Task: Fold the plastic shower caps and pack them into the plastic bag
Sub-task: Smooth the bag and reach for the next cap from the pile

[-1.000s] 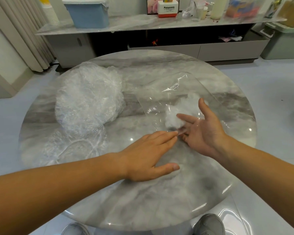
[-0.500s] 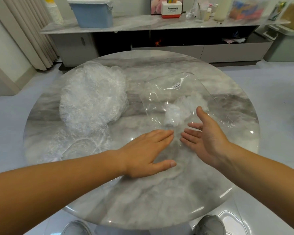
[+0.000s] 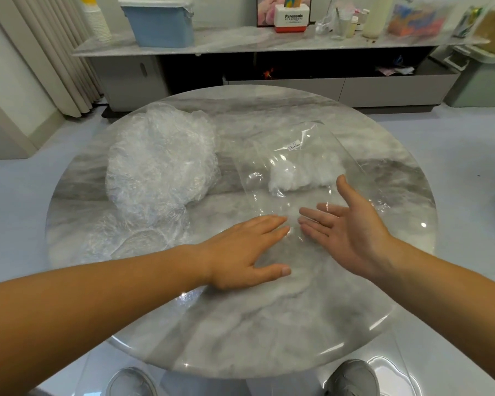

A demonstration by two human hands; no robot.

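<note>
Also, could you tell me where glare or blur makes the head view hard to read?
In the head view, small bright glare spots dot the marble table and glint on the clear plastic bag, whose edges nearly vanish; the right end of the shelf is blurred.

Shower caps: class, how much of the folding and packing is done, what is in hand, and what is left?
Done: a white bundle lies inside the plastic bag. In hand: nothing; the left hand lies flat at the bag's near end, the right hand open beside it. Left: the loose pile of caps.
</note>
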